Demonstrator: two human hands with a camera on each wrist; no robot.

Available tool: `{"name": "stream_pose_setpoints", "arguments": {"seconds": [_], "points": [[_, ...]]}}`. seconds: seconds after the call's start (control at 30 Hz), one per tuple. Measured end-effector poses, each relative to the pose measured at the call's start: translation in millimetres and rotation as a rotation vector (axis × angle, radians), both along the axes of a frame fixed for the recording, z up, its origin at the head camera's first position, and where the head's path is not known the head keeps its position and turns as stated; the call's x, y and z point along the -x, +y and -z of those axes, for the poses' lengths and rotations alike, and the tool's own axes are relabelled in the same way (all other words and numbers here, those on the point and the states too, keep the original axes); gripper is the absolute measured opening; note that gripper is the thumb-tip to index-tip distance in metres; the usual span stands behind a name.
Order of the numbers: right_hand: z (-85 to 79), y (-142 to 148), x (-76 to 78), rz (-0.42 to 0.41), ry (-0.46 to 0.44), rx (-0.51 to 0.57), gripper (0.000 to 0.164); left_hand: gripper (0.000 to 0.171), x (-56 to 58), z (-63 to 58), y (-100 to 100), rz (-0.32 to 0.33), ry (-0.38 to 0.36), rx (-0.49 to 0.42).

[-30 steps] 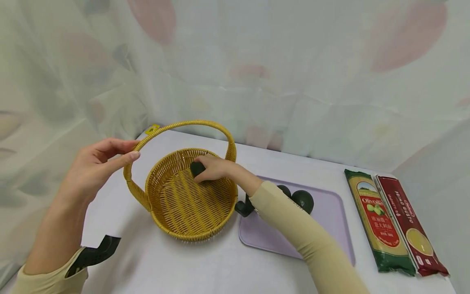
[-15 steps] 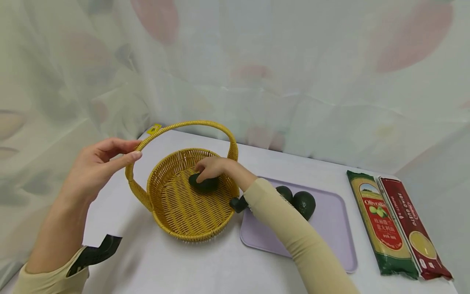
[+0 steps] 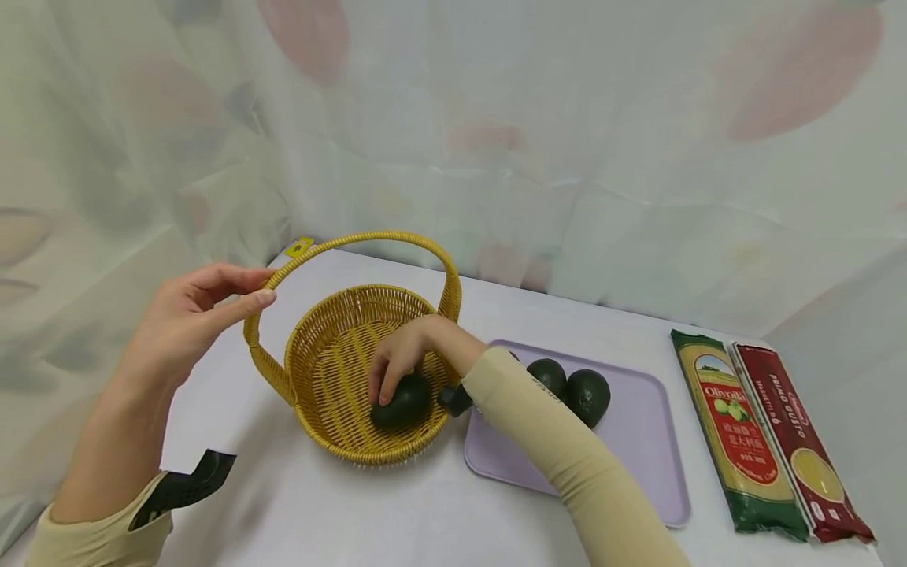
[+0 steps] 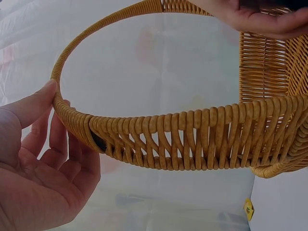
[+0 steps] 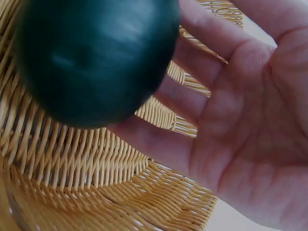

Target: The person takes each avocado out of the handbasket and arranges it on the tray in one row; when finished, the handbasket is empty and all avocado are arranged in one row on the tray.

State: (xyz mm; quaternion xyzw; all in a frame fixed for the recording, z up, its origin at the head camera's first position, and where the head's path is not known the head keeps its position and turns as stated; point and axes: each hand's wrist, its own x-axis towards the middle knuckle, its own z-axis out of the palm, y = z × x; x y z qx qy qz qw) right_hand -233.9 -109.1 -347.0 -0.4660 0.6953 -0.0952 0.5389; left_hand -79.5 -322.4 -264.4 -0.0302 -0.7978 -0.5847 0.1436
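A yellow wicker basket (image 3: 299, 358) stands on the white table. Its arched handle (image 3: 383, 235) is pinched on the left side between thumb and fingers of my left hand (image 3: 194, 311); the left wrist view shows this hand (image 4: 53, 159) at the handle's bend. Inside the basket, on the near right part, is a dark green avocado (image 3: 402, 405). My right hand (image 3: 402, 350) holds it from above, thumb and fingers around its upper end. In the right wrist view the avocado (image 5: 96, 57) hides the fingertips, and the woven wall (image 5: 82, 154) is close behind.
Right of the basket lies a lilac tray (image 3: 631, 465) with avocados (image 3: 588, 396), partly covered by the right sleeve (image 3: 560, 433). Two spaghetti packs, one green and gold (image 3: 740, 433) and one dark red (image 3: 801, 441), lie farther right. A curtain (image 3: 553, 157) hangs behind.
My right hand has brought the avocado from the back of the basket toward its near right side. My left hand has stayed on the handle.
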Motion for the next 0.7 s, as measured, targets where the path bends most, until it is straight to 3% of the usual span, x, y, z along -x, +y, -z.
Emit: {"name": "stream_pose_setpoints", "arguments": {"seconds": [0.13,0.47,0.7], "points": [[1.2,-0.5,-0.6,-0.025,-0.043,-0.046,0.020,0.013,-0.1,-0.4,0.4,0.010,0.003,-0.017],[7.3,2.6,3.9,0.003,-0.096,-0.135,0.023,0.013,-0.2,-0.3,0.7,0.025,0.008,-0.043],[5.9,4.6,1.2,-0.037,-0.081,-0.195,0.036,0.013,-0.1,-0.8,1.2,0.024,0.011,-0.042]]}}
